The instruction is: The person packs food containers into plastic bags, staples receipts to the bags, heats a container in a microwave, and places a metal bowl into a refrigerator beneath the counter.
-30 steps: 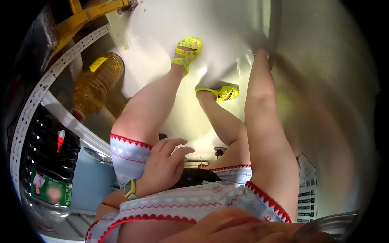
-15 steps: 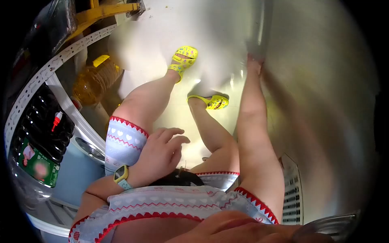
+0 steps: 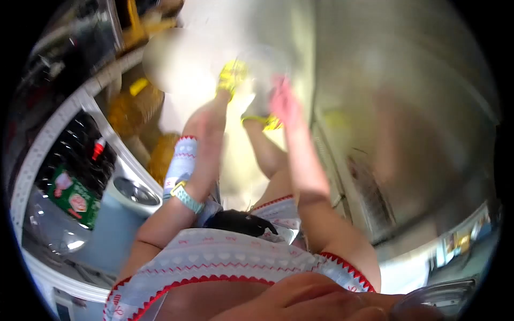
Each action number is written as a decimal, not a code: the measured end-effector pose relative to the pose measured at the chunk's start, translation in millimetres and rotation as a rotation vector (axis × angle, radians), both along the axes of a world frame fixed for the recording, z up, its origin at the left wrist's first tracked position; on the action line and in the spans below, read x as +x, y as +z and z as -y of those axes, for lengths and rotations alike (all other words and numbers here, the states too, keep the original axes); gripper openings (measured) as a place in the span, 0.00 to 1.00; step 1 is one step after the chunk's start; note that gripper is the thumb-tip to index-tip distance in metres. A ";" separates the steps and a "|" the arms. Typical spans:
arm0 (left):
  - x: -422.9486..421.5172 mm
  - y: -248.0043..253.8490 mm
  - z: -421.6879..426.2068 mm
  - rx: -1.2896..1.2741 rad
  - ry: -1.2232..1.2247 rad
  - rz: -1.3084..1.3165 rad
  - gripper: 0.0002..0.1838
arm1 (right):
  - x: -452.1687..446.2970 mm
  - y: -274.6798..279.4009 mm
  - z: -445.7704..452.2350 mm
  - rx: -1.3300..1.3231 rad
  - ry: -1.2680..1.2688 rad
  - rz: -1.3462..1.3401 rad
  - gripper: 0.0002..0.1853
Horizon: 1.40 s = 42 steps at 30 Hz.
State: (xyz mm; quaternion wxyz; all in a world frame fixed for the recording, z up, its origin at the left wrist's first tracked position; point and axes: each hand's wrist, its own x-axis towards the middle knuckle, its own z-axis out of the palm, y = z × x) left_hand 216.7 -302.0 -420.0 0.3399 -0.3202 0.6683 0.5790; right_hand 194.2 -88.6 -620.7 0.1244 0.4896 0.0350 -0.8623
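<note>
My right hand point(image 3: 285, 101) reaches forward near the middle, smeared by motion and pinkish in the light. A faint, round, see-through shape point(image 3: 262, 61) shows just beyond it; I cannot make out what it is or whether the hand holds it. My left hand point(image 3: 211, 120) stretches forward in front of my left leg, its fingers blurred. A watch with a light blue strap point(image 3: 187, 199) sits on the left wrist. Yellow clogs point(image 3: 231, 75) are on my feet below the hands. Something black point(image 3: 235, 222) lies at my waist, between the forearms.
A white perforated shelf frame point(image 3: 40, 155) stands at the left. It holds dark bottles with a green label point(image 3: 75, 199). Large bottles of amber liquid point(image 3: 134, 109) stand behind it. A metal round dish point(image 3: 138, 191) rests on a pale blue container point(image 3: 115, 224). A glossy surface rises at the right.
My right hand has come out from behind the pale panel and moved left, toward the middle. My left hand has moved forward from my lap. The view has turned somewhat.
</note>
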 end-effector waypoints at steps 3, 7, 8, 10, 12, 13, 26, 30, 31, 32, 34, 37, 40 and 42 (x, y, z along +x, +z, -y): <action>-42.7 81.6 0.4 0.402 0.474 -0.147 0.39 | 8.2 198.6 0.8 0.301 0.583 -0.518 0.16; -61.7 197.6 -0.6 0.539 0.040 -0.050 0.47 | -12.0 444.7 -49.8 0.430 0.528 -0.603 0.19; -93.8 243.8 -24.1 0.566 -0.002 -0.116 0.47 | -37.5 484.1 -64.2 0.481 0.500 -0.663 0.19; -117.1 313.9 -62.4 1.153 0.112 0.086 0.47 | -33.8 522.8 -84.8 1.176 0.812 -0.440 0.12; -143.3 351.1 -83.9 1.170 0.075 0.205 0.43 | -21.6 565.2 -101.1 1.032 0.743 -0.376 0.10; -154.6 357.3 -101.9 1.233 0.073 0.187 0.42 | -13.7 585.8 -114.6 0.733 0.396 -0.621 0.10; -169.0 381.6 -266.1 0.642 -0.724 -0.258 0.29 | 42.9 561.7 -287.4 1.088 -0.194 -0.255 0.12; -188.1 407.9 -277.5 0.548 -0.720 -0.419 0.16 | 38.1 547.9 -368.9 0.871 -0.726 -0.161 0.09; -188.0 408.0 -277.4 0.496 -0.763 -0.451 0.12 | 30.4 543.5 -377.1 0.861 -0.703 -0.168 0.09; -188.9 400.3 -274.3 0.478 -0.737 -0.447 0.12 | 22.4 537.2 -380.3 0.887 -0.640 -0.186 0.07; -195.6 381.2 -274.0 0.447 -0.874 -0.527 0.12 | -3.9 526.0 -381.2 0.904 -0.548 -0.221 0.06; -204.0 366.2 -283.2 0.397 -0.771 -0.445 0.12 | -57.0 502.5 -363.0 0.710 -0.288 -0.155 0.09; -231.7 349.6 -300.0 0.333 -0.823 -0.523 0.13 | -104.0 489.9 -341.5 0.668 -0.325 -0.106 0.08; -254.5 335.3 -315.3 0.278 -0.918 -0.729 0.14 | -131.0 493.1 -332.0 0.576 -0.370 -0.115 0.11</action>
